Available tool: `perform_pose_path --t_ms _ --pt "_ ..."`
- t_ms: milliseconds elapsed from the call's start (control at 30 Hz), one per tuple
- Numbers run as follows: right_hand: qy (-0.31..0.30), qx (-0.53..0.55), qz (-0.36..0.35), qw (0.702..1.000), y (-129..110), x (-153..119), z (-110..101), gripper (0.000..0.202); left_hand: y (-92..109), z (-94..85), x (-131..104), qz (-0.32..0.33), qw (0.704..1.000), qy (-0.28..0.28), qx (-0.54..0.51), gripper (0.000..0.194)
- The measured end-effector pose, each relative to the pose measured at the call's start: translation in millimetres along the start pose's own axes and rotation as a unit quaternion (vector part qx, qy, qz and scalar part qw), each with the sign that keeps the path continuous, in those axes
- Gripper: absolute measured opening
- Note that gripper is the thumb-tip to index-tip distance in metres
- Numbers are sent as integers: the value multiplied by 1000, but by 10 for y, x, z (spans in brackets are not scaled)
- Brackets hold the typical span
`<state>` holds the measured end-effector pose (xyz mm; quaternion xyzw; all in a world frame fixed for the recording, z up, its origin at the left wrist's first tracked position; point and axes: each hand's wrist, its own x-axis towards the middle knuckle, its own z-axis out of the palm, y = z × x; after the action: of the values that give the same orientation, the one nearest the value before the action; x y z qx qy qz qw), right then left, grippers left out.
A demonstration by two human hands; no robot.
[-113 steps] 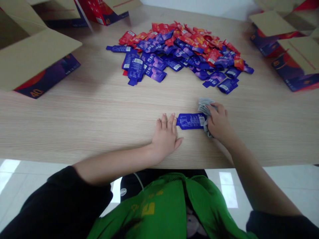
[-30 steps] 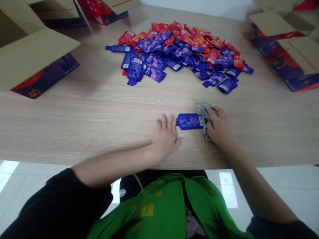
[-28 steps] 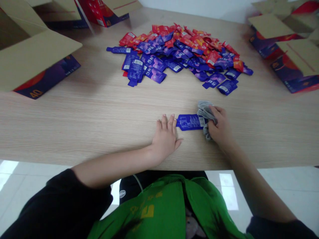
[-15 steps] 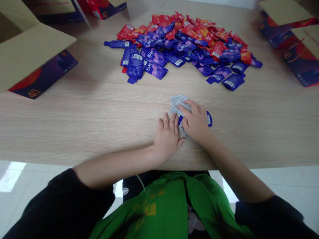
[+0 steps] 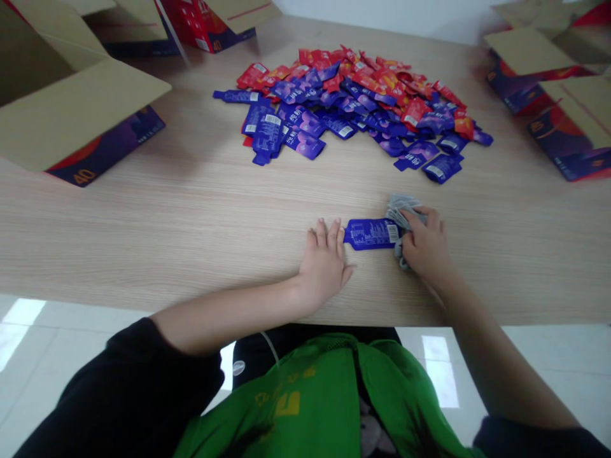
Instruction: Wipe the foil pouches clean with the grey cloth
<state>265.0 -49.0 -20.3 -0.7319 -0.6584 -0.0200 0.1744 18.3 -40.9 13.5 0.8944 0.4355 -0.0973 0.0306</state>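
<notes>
A single blue pouch [image 5: 370, 234] lies flat on the table with its printed back up and its narrow end pointing left. My left hand [image 5: 324, 257] rests palm down, fingers spread, its fingertips beside or on that narrow end. My right hand [image 5: 427, 245] has its fingers closed on a crumpled grey cloth [image 5: 403, 207], which touches the right end of the pouch. Part of the cloth is hidden beneath the right hand.
A heap of red pouches [image 5: 415, 111] and blue pouches [image 5: 267, 135] lies across the back middle of the table [image 5: 200, 242]. Open cartons stand at the left [image 5: 109, 149], back left [image 5: 214, 25] and right [image 5: 568, 143].
My right hand and the grey cloth have moved right along the blue pouch, uncovering most of it. My left hand has hardly moved. The camera view has shifted slightly.
</notes>
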Motion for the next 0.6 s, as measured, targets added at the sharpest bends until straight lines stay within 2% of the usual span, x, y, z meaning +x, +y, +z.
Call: perform_pose_path --t_ms 100,200,300,367,467,600 --pt "36 40 -17 998 -152 114 -72 53 0 -2 -2 -2 1000 1 2 77" --pt "55 56 -64 995 -541 216 -86 56 -3 -7 -2 -2 1000 3 1 77" --pt "-4 31 -103 994 -925 277 31 54 -7 -19 1 1 1000 -8 0 78" --pt "-44 8 -119 992 -1043 289 127 51 -10 -27 4 3 1000 -14 1 79" --pt "-59 -16 -115 991 -974 262 177 51 -14 -36 6 5 1000 -10 1 78" --pt "-38 -20 -69 997 -640 161 95 54 -23 -39 10 14 1000 -10 5 79"
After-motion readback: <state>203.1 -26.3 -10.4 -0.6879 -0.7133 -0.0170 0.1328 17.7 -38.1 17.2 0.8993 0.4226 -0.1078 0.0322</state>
